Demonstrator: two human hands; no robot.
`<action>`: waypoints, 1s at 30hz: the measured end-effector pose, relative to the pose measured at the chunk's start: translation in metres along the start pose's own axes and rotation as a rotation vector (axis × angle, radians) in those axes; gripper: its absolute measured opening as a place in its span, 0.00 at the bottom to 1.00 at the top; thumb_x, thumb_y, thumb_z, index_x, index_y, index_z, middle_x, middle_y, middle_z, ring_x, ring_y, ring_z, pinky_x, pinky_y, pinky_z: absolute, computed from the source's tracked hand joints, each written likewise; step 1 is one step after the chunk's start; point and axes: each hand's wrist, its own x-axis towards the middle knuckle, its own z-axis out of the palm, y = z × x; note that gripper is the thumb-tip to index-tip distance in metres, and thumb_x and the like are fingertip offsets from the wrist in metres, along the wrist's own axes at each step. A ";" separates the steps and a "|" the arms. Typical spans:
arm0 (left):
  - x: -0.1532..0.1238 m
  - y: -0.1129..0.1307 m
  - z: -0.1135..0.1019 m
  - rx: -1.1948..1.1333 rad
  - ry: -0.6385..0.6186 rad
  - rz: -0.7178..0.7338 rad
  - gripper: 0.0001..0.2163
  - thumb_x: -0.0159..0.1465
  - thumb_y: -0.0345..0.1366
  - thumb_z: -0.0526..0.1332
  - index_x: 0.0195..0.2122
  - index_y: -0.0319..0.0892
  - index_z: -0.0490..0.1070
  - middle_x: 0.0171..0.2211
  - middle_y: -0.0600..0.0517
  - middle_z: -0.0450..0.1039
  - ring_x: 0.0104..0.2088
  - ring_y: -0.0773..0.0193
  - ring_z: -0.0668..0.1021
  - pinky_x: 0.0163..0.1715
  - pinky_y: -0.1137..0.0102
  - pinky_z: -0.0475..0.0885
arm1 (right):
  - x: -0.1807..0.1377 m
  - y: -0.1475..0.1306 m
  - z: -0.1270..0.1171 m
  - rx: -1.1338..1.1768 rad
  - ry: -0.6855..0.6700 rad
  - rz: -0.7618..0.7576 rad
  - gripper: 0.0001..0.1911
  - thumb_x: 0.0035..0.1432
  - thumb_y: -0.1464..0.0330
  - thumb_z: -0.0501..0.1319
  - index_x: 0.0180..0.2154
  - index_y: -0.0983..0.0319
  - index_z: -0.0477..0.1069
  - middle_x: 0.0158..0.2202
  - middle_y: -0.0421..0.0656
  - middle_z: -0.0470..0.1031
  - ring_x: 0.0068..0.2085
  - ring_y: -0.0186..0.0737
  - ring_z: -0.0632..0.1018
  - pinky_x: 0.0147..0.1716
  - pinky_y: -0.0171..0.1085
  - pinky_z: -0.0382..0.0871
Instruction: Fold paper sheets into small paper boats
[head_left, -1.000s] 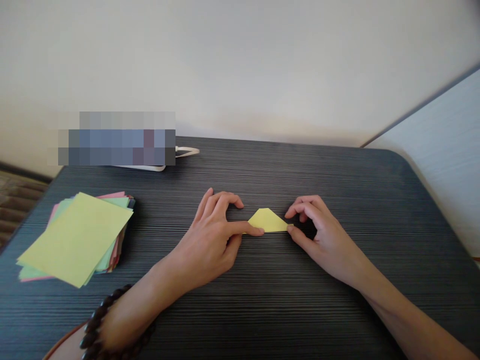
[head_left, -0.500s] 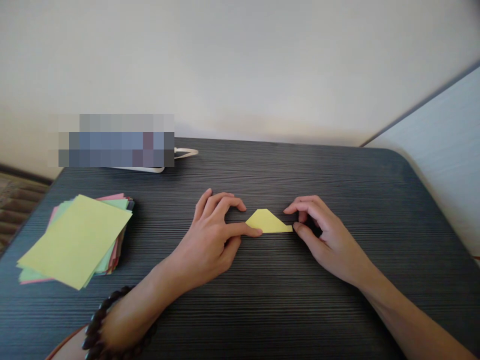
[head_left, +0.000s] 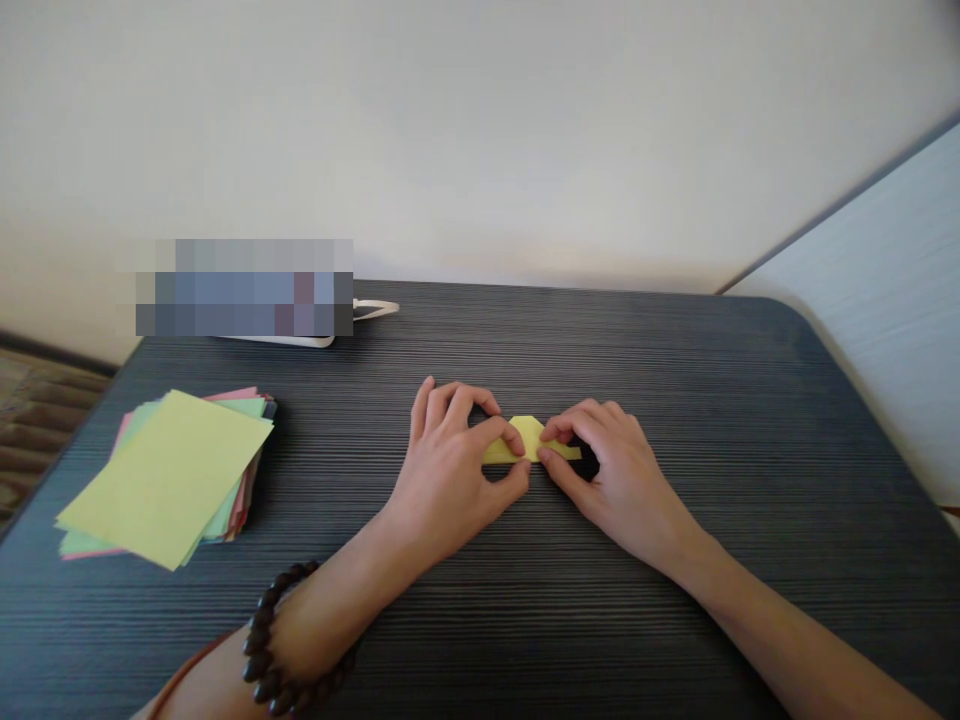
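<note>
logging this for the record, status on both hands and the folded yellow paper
Left hand and right hand pinching folded yellow paper near its middle. Paper on dark desk, partly hidden. Stack of coloured sheets off left, apart from hands.

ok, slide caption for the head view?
Left hand and right hand at folded yellow paper on dark tabletop, colored paper stack to the left.

No writing can be read (the pixelated patch (head_left: pixel 244 290) seems too coarse).
</note>
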 end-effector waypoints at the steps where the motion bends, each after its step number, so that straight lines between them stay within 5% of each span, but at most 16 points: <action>1: 0.001 0.000 0.001 0.004 0.001 -0.009 0.04 0.57 0.37 0.61 0.31 0.47 0.75 0.41 0.52 0.65 0.50 0.56 0.66 0.62 0.48 0.44 | 0.000 0.000 0.000 0.000 -0.004 0.003 0.03 0.58 0.68 0.57 0.35 0.58 0.68 0.34 0.41 0.71 0.36 0.42 0.68 0.37 0.42 0.59; 14: 0.001 0.000 0.000 -0.027 -0.025 -0.048 0.06 0.56 0.33 0.58 0.31 0.46 0.75 0.43 0.51 0.62 0.52 0.55 0.64 0.62 0.47 0.44 | 0.000 0.003 -0.001 0.014 -0.030 -0.021 0.03 0.58 0.68 0.57 0.36 0.58 0.68 0.35 0.41 0.72 0.37 0.41 0.69 0.36 0.41 0.59; 30: 0.002 -0.019 -0.019 -0.098 -0.219 0.047 0.12 0.58 0.26 0.53 0.36 0.46 0.74 0.45 0.51 0.60 0.52 0.60 0.63 0.62 0.49 0.41 | 0.001 0.003 -0.006 0.027 -0.065 -0.013 0.03 0.59 0.68 0.57 0.37 0.57 0.68 0.36 0.41 0.71 0.38 0.41 0.69 0.36 0.41 0.59</action>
